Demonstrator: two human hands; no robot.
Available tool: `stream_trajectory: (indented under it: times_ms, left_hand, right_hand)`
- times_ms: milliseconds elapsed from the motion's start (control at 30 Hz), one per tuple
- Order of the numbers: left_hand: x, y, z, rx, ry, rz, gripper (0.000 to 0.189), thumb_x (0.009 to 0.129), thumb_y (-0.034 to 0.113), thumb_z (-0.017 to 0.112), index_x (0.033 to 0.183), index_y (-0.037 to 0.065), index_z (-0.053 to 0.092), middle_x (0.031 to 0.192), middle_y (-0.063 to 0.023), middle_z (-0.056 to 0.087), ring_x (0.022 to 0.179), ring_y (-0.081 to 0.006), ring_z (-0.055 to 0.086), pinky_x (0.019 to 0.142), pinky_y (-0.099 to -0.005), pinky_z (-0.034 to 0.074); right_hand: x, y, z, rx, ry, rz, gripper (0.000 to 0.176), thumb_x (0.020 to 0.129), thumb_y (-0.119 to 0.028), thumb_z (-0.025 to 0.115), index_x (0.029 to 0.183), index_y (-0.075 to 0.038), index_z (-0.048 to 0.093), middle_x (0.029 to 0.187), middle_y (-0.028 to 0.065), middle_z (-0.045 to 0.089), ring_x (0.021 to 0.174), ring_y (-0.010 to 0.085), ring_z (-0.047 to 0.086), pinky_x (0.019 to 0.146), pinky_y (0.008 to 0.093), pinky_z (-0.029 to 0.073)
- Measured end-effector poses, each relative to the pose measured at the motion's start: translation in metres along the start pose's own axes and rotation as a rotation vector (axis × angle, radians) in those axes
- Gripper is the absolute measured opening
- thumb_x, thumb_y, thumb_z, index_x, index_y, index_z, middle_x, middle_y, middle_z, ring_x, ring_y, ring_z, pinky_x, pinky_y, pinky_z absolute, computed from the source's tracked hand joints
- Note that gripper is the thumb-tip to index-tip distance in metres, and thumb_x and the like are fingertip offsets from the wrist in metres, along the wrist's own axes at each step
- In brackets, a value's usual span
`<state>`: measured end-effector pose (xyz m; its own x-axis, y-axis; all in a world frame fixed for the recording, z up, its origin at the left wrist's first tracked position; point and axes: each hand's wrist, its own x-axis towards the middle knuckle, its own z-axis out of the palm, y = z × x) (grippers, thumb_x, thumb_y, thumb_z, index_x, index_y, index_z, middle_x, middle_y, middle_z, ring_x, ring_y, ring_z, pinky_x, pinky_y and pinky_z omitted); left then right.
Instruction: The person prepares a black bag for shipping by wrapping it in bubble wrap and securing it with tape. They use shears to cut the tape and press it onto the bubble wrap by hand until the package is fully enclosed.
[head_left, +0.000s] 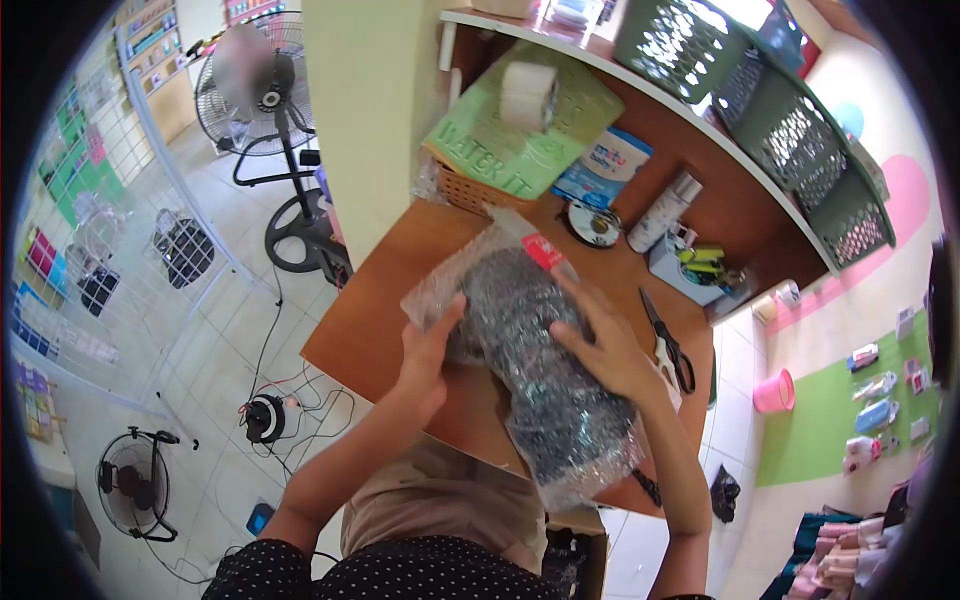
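Note:
A clear plastic bag (535, 345) packed with something dark and shiny lies slantwise over the wooden desk, reaching past its front edge. What the contents are, I cannot make out. A red label (543, 251) shows near its far end. My left hand (428, 352) grips the bag's left side, thumb on top and the other fingers hidden beneath. My right hand (607, 345) holds the right side from above, thumb and fingers reaching over the plastic. Just right of that hand, black-handled scissors (668, 345) lie on the desk.
Tape rolls, a wicker basket (480, 192), a spray can (664, 212) and a pen holder (690, 268) stand along the back of the desk (365, 305). Green baskets (790, 130) sit on the shelf above. Fans and loose cables (310, 400) are on the floor at left.

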<state>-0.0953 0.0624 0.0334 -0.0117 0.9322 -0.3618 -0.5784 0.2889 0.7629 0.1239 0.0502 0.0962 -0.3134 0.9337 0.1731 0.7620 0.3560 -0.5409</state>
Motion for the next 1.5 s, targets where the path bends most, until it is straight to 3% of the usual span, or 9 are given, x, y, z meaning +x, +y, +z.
stream_trajectory:
  times_ms: [433,733,1000,1133,1233,1300,1367,1467,1500]
  left_hand:
    - [0.094,-0.001,-0.025,-0.218,-0.222,-0.058,0.04,0.092,0.022,0.053,0.127,0.004,0.047,0.12,-0.0126,0.057,0.107,-0.0286,0.058,0.087,-0.0479,0.051]
    - [0.125,-0.008,-0.073,-0.148,-0.324,-0.032,0.041,0.094,0.02,0.046,0.132,0.004,0.044,0.126,-0.0131,0.055,0.114,-0.0272,0.054,0.096,-0.0419,0.045]
    - [0.108,-0.009,-0.08,-0.154,-0.323,0.009,0.041,0.098,0.024,0.042,0.134,0.005,0.041,0.13,-0.012,0.052,0.119,-0.0255,0.05,0.102,-0.0431,0.04]
    - [0.106,-0.009,-0.091,-0.142,-0.387,0.079,0.043,0.097,0.028,0.044,0.134,0.005,0.041,0.134,-0.0103,0.048,0.122,-0.0252,0.047,0.104,-0.043,0.037]
    - [0.105,-0.012,-0.084,-0.108,-0.373,0.153,0.044,0.097,0.031,0.045,0.133,0.006,0.041,0.136,-0.0095,0.047,0.124,-0.025,0.045,0.105,-0.0428,0.036]
    - [0.083,-0.001,-0.06,-0.245,-0.336,-0.031,0.048,0.095,0.036,0.049,0.134,0.009,0.042,0.134,-0.0079,0.047,0.123,-0.0241,0.046,0.103,-0.0422,0.037]
    - [0.067,-0.002,-0.042,-0.185,-0.325,0.019,0.048,0.094,0.036,0.05,0.133,0.01,0.043,0.134,-0.0074,0.048,0.121,-0.0236,0.046,0.102,-0.0423,0.038]
    - [0.06,-0.003,-0.042,-0.056,-0.305,0.004,0.047,0.091,0.032,0.058,0.131,0.011,0.045,0.128,-0.0053,0.052,0.117,-0.0216,0.05,0.097,-0.0426,0.042]
    - [0.067,-0.007,-0.042,-0.042,-0.304,-0.047,0.049,0.088,0.03,0.062,0.129,0.011,0.046,0.125,-0.0051,0.054,0.115,-0.0214,0.051,0.095,-0.0424,0.043]
  right_hand:
    - [-0.199,0.015,0.027,-0.279,0.241,0.511,0.05,0.081,-0.019,0.066,0.129,-0.013,0.053,0.13,0.0119,0.052,0.121,0.0313,0.045,0.099,0.0396,0.035]
    - [-0.214,0.039,0.046,-0.281,0.532,0.486,0.008,0.083,-0.006,0.062,0.09,-0.003,0.06,0.093,0.0103,0.06,0.08,0.0314,0.056,0.068,0.0319,0.046]
    - [-0.254,0.101,-0.005,0.908,1.392,0.759,0.022,0.084,-0.019,0.06,0.069,-0.008,0.048,0.052,-0.0058,0.036,0.039,0.0025,0.026,0.037,0.0214,0.019]
    - [-0.342,0.233,-0.01,1.35,1.713,0.976,0.044,0.08,-0.025,0.064,0.056,-0.018,0.028,0.046,-0.0068,0.023,0.036,0.0083,0.018,0.036,0.0251,0.016]
    - [-0.381,0.301,0.012,1.419,1.813,1.323,0.038,0.082,-0.034,0.06,0.062,-0.016,0.033,0.052,-0.0049,0.031,0.043,0.0109,0.031,0.044,0.0286,0.033]
    - [-0.385,0.318,0.02,1.438,1.888,1.504,0.041,0.081,-0.051,0.053,0.088,-0.011,0.055,0.094,0.0096,0.058,0.086,0.0256,0.056,0.075,0.0522,0.045]
    - [-0.39,0.334,0.02,1.367,1.682,1.34,0.093,0.078,-0.067,0.046,0.147,-0.008,0.024,0.156,0.0132,0.003,0.141,0.038,0.009,0.106,0.0663,0.005]
    - [-0.408,0.414,0.023,-0.024,1.138,1.637,0.103,0.074,-0.068,0.056,0.147,-0.007,0.017,0.152,0.0173,0.019,0.141,0.036,0.01,0.113,0.0486,0.01]
    - [-0.387,0.395,0.003,0.116,1.321,1.235,0.084,0.079,-0.05,0.06,0.141,-0.003,0.028,0.146,0.0177,0.029,0.135,0.0322,0.023,0.111,0.046,0.017]
